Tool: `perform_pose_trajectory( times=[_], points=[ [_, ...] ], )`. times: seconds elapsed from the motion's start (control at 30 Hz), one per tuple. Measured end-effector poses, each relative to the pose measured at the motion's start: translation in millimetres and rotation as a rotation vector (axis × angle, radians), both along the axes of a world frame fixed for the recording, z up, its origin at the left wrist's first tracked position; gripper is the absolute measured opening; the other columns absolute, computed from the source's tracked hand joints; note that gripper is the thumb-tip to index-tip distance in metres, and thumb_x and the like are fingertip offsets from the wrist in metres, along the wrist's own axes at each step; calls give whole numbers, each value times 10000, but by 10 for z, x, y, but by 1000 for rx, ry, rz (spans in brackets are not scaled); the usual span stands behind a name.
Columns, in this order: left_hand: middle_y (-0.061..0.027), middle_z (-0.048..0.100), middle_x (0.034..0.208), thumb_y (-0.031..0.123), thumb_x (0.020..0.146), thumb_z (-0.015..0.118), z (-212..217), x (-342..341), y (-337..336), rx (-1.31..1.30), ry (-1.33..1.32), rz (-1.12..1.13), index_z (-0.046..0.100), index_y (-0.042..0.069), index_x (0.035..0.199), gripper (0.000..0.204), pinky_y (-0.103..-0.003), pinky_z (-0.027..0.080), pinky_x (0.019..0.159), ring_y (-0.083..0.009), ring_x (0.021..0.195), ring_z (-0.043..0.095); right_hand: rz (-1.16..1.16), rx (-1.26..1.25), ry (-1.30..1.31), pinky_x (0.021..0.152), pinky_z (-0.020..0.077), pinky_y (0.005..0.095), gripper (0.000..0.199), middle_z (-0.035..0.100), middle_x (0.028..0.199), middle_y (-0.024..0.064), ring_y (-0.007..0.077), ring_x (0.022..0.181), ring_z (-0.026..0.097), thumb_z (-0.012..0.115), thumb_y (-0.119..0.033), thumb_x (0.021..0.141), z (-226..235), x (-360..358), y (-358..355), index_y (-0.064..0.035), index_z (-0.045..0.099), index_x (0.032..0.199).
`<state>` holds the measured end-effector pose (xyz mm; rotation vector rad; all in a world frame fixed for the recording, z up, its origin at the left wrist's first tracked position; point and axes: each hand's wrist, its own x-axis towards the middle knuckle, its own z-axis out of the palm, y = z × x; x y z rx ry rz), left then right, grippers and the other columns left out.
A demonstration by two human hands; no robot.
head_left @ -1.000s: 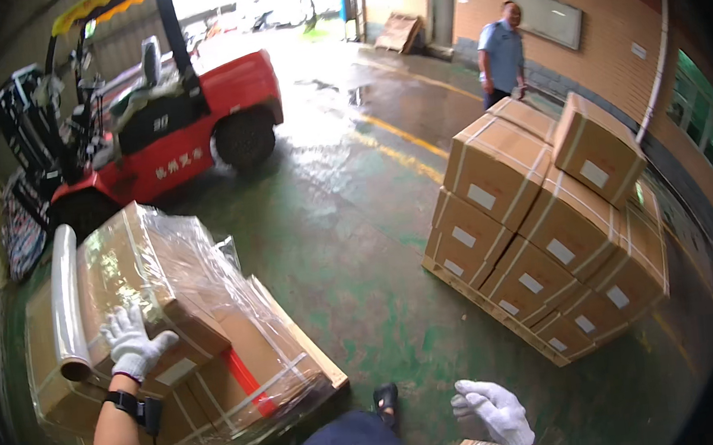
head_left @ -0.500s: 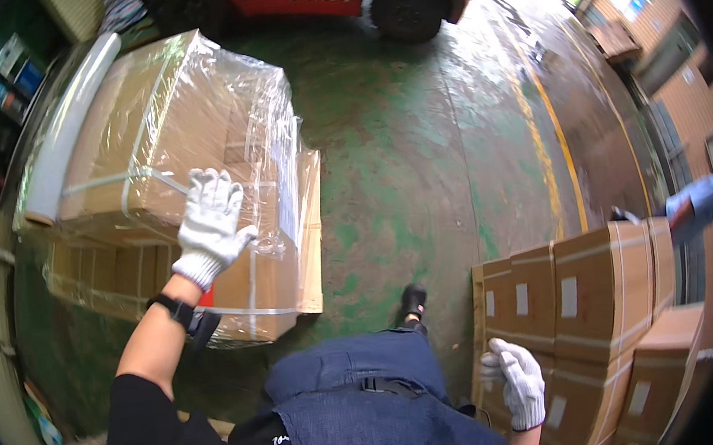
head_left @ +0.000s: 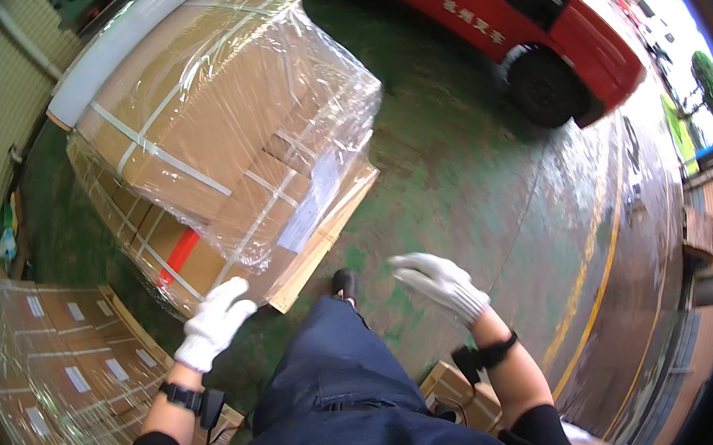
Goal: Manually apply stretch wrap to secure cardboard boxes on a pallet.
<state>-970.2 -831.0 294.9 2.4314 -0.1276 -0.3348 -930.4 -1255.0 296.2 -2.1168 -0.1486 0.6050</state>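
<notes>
A load of cardboard boxes [head_left: 190,127] stands on a wooden pallet [head_left: 328,238], wrapped in clear stretch film and bound with white straps. Across its top far left edge lies a long roll of stretch film [head_left: 125,49]. My left hand [head_left: 214,326], in a white knit glove, is at the load's near lower corner, fingers extended and nothing in them; whether it touches the film I cannot tell. My right hand [head_left: 441,286], gloved alike, hovers over the floor right of the pallet, empty, with its fingers stretched out. A red strip [head_left: 178,256] shows low on the load.
A red forklift [head_left: 520,40] stands on the green floor at the far right. More film-wrapped boxes [head_left: 68,374] are stacked on my left. Another carton [head_left: 461,394] sits by my right leg. Yellow lines [head_left: 593,284] run along the floor at right.
My view has turned to the right. My left hand has moved from the load's upper side to its lower near corner. The right hand has risen forward, its fingers straightened.
</notes>
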Motion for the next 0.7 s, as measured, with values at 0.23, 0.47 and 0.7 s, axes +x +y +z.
perform_pose_trajectory(
  times=[0.23, 0.47, 0.7],
  points=[
    [-158, 626, 1314, 192, 1018, 588, 50, 201, 894, -557, -239, 749, 593, -5, 1307, 350, -423, 447, 1112, -279, 1236, 594, 640, -37, -260, 956, 501, 390, 419, 712, 1134, 157, 340, 1062, 663, 638, -396, 887, -903, 2469, 874, -94, 713, 1168],
    [-165, 440, 1527, 140, 1015, 567, 1071, 825, 1399, -394, -549, 787, 409, -15, 1490, 525, -406, 301, 1202, -267, 1429, 409, -457, -240, -487, 1075, 449, 365, 328, 652, 1291, 143, 278, 1220, 597, 610, -230, 966, -1224, 3987, 14, -50, 669, 1235],
    [-180, 309, 1613, 267, 982, 649, 1996, 2115, 1897, -245, -471, 862, 253, 1, 1570, 758, -394, 246, 1221, -272, 1496, 293, 173, 350, -940, 1126, 378, 325, 473, 532, 1477, 139, 228, 1320, 536, 567, -185, 1022, 1437, 5096, 1935, -42, 486, 1465]
  ],
)
